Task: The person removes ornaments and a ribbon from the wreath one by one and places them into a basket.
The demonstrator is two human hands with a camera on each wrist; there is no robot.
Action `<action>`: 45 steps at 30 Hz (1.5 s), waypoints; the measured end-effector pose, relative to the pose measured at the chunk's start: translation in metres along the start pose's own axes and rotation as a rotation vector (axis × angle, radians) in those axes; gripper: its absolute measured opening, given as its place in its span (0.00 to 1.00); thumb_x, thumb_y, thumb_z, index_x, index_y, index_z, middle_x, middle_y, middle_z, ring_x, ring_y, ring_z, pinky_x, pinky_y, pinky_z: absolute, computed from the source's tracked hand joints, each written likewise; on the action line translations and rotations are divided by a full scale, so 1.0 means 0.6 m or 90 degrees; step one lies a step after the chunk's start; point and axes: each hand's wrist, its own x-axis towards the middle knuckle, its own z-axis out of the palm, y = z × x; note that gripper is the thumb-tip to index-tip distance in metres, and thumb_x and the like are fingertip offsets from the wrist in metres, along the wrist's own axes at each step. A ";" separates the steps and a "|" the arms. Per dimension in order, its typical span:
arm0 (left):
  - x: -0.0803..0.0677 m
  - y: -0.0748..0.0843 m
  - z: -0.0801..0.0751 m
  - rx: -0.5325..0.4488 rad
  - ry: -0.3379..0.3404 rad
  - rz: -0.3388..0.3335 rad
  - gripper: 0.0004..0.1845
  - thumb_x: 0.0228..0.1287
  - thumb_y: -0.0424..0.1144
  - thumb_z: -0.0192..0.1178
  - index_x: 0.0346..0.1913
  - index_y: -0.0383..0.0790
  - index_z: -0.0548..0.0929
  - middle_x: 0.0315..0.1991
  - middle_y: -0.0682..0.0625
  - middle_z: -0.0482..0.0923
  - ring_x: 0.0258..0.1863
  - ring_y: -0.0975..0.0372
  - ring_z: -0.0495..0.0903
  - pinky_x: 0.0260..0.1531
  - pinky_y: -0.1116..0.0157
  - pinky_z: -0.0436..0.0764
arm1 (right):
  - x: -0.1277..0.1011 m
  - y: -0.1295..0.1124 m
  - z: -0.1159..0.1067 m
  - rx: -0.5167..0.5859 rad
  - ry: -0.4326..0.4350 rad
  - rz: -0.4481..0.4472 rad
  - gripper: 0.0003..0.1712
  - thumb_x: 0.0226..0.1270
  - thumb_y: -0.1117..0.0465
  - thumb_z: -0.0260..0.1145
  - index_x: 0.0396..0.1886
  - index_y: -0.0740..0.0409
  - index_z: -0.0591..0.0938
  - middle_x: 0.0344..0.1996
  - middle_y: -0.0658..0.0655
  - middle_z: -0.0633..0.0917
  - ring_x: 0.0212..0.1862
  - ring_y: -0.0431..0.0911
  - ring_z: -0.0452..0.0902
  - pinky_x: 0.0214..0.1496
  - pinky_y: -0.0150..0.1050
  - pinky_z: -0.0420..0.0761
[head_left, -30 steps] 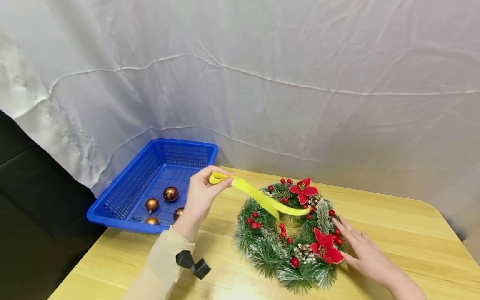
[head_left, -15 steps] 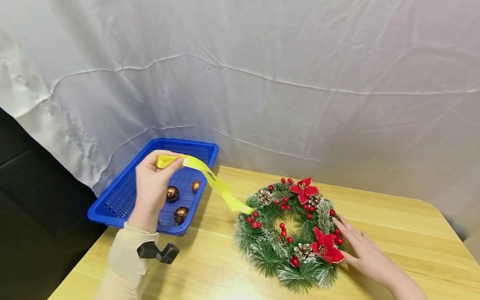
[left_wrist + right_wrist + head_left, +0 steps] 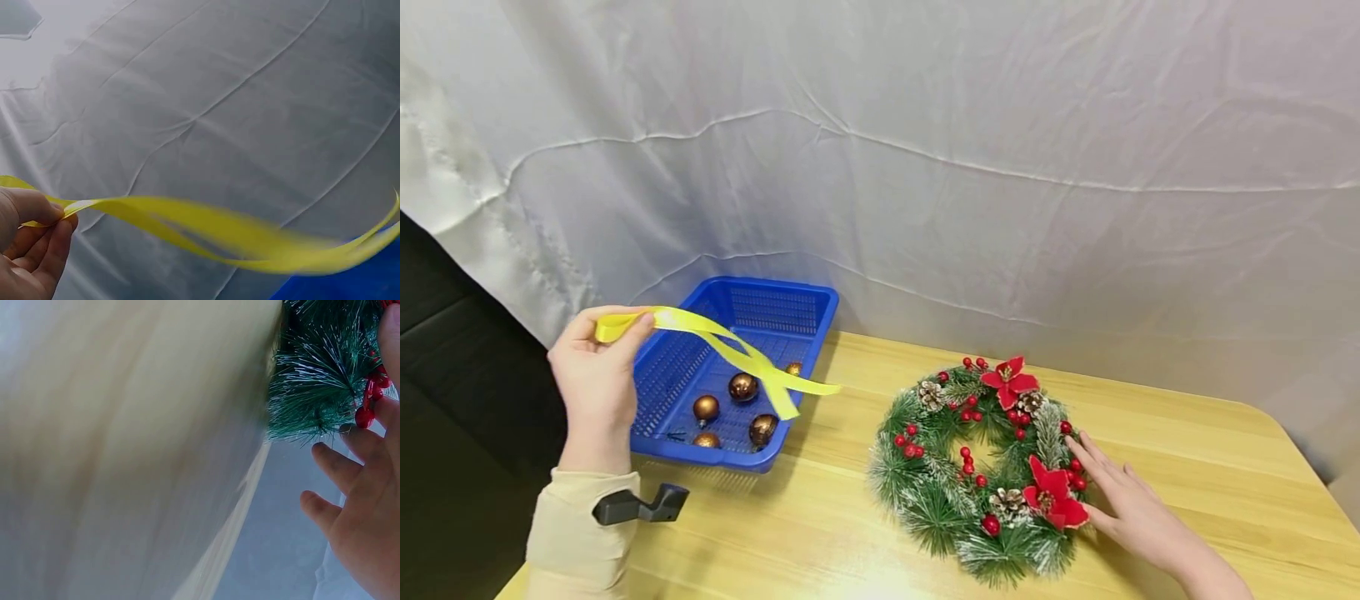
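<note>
While the left hand (image 3: 597, 367) pinches one end of a yellow ribbon (image 3: 730, 354) between thumb and curled fingers, the grip sits raised at the left side of the blue basket (image 3: 820, 304); ribbon loops and trails out over the basket, free ends hanging above the bronze baubles (image 3: 742, 387) inside. Left wrist view shows only the pinch (image 3: 28, 240), ribbon blurred (image 3: 250, 234) against white cloth (image 3: 250, 94), no baubles. Right hand (image 3: 1131, 508) lies flat on the desk (image 3: 1225, 467), fingers straight, holding nothing, fingertips touching the wreath (image 3: 985, 467) at its right edge. Right wrist view shows those fingers (image 3: 337, 465) by the green needles (image 3: 319, 375) and red berries; head view alone shows the whole wreath, well apart from the ribbon.
</note>
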 end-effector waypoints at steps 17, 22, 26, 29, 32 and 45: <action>-0.036 -0.043 -0.028 0.267 -0.184 -0.091 0.07 0.54 0.23 0.67 0.36 0.28 0.82 0.31 0.55 0.83 0.33 0.65 0.81 0.34 0.77 0.80 | -0.002 -0.001 -0.003 -0.001 -0.005 0.015 0.50 0.61 0.60 0.67 0.77 0.48 0.48 0.75 0.58 0.44 0.65 0.71 0.56 0.71 0.50 0.30; -0.046 -0.057 -0.034 0.427 -0.318 -0.100 0.12 0.58 0.31 0.67 0.42 0.29 0.79 0.34 0.57 0.81 0.33 0.70 0.81 0.34 0.73 0.81 | -0.005 0.000 -0.003 0.000 -0.004 0.015 0.50 0.62 0.59 0.66 0.77 0.48 0.48 0.75 0.57 0.44 0.65 0.71 0.56 0.70 0.39 0.26; -0.049 -0.066 -0.036 0.496 -0.404 -0.127 0.17 0.60 0.34 0.67 0.49 0.29 0.77 0.40 0.44 0.82 0.33 0.69 0.80 0.30 0.70 0.82 | -0.006 -0.001 -0.005 0.007 -0.006 0.019 0.49 0.63 0.58 0.65 0.77 0.47 0.47 0.75 0.57 0.43 0.65 0.72 0.55 0.69 0.37 0.26; -0.049 -0.070 -0.037 0.535 -0.444 -0.139 0.19 0.60 0.34 0.67 0.51 0.30 0.76 0.43 0.38 0.81 0.35 0.64 0.81 0.28 0.67 0.82 | -0.006 -0.003 -0.005 0.008 -0.007 0.021 0.49 0.63 0.57 0.65 0.77 0.47 0.47 0.75 0.57 0.44 0.65 0.72 0.55 0.69 0.38 0.27; -0.048 -0.070 -0.036 0.580 -0.477 -0.140 0.21 0.60 0.37 0.67 0.54 0.32 0.76 0.45 0.38 0.80 0.40 0.55 0.81 0.32 0.62 0.82 | -0.004 -0.002 -0.004 0.008 -0.010 0.018 0.49 0.63 0.58 0.65 0.77 0.47 0.47 0.75 0.57 0.43 0.65 0.72 0.55 0.69 0.38 0.26; -0.079 -0.069 0.003 0.689 -0.585 -0.022 0.31 0.66 0.47 0.61 0.68 0.37 0.67 0.65 0.36 0.66 0.61 0.43 0.67 0.56 0.43 0.69 | -0.009 -0.002 -0.005 0.005 0.001 0.004 0.52 0.61 0.59 0.67 0.77 0.49 0.46 0.75 0.58 0.44 0.64 0.72 0.56 0.69 0.35 0.27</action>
